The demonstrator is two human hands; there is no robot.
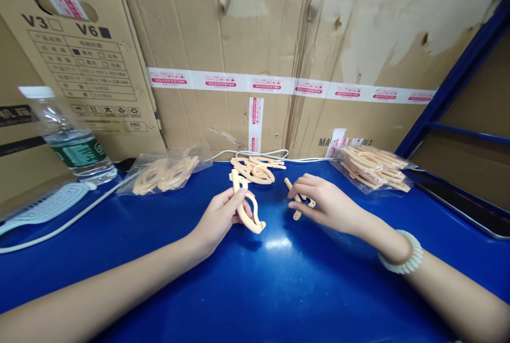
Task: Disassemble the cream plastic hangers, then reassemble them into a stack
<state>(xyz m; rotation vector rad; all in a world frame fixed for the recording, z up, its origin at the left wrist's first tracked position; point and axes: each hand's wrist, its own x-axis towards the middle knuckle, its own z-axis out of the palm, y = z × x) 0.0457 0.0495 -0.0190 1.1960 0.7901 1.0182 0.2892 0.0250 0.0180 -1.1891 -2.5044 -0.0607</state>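
L hand clamped on curved pc before loose pile; R hand at small pcs right of pile, can't tell grip.

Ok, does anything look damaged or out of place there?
Yes: the cardboard at the back looks scuffed and torn, with pale, ragged-edged patches at upper right. The brush at left, near the bottle, seems a stray item. The piece in the left hand shows no obvious break, and I see no spill.
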